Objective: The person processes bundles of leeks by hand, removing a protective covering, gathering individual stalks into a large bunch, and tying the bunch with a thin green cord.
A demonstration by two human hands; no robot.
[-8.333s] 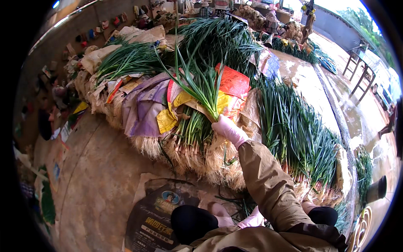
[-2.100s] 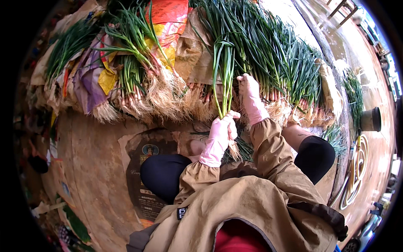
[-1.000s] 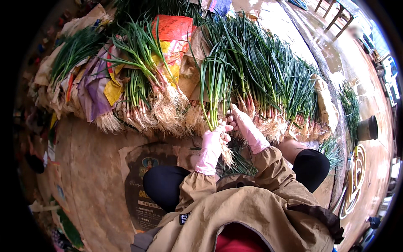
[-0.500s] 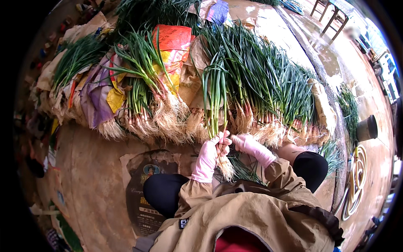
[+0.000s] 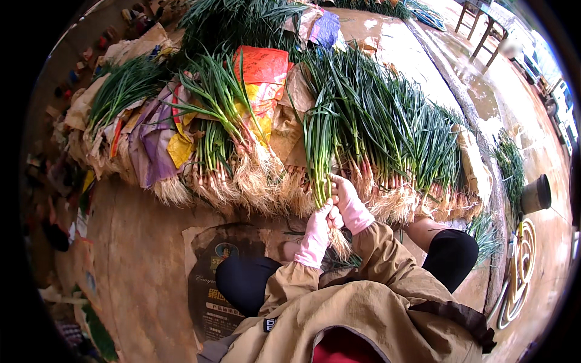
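My left hand [image 5: 325,219], in a pink sleeve cuff, is closed around the lower stems of a bunch of green garlic [image 5: 319,142]. The bunch stands nearly upright, its long leaves pointing away from me. Below my fist hang its pale roots [image 5: 340,243]. Just above and to the right, my right hand [image 5: 347,196] has its fingers closed on the stems of the same bunch; the fingertips are partly hidden. Beyond both hands lies a long row of green garlic [image 5: 387,133] with roots facing me. A separate bunch [image 5: 221,97] rests on the row at the left.
Purple sacking [image 5: 154,139] and a red-and-yellow bag [image 5: 261,66] lie among the plants. A flattened dark printed bag [image 5: 224,284] is on the floor by my left knee. At the right are a dark bucket [image 5: 536,193] and a coiled hose [image 5: 520,266].
My right hand has moved up onto the stems; before, it was held beside the left hand. The left hand keeps its hold. The whole view has shifted slightly.
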